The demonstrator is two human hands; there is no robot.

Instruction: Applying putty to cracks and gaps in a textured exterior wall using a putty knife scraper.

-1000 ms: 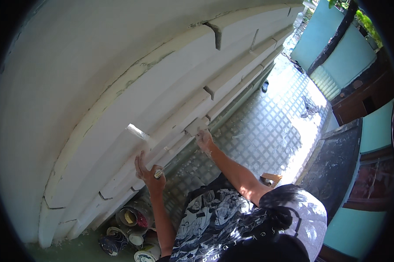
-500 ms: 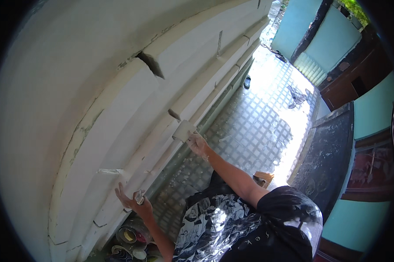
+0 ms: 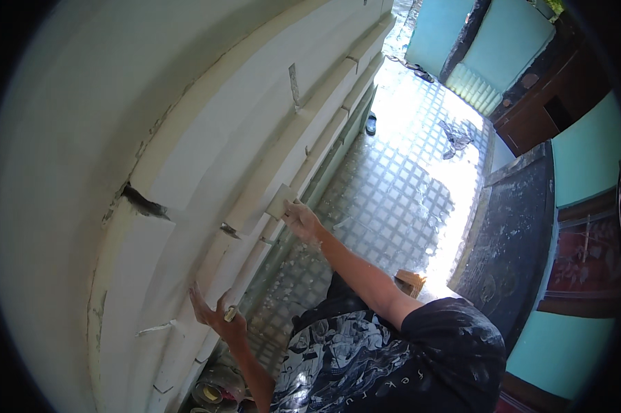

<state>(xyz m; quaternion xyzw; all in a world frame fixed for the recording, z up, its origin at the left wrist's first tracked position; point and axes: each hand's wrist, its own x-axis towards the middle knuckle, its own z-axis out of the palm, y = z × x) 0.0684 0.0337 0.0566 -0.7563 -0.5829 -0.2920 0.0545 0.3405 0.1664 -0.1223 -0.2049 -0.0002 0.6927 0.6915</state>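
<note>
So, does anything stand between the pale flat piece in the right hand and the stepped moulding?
Nothing visible does: the pale flat piece in the right hand overlaps the stepped moulding in view, though contact is unclear. The left hand sits lower in view, not between.

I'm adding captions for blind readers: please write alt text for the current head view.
A person's right hand holds a thin, pale rectangular plate at the lower ledges of a stepped, off-white wall moulding broken by dark gaps. The left hand holds a small pale object beside the moulding, nearer the body. Right of it lies a grid-patterned floor.
</note>
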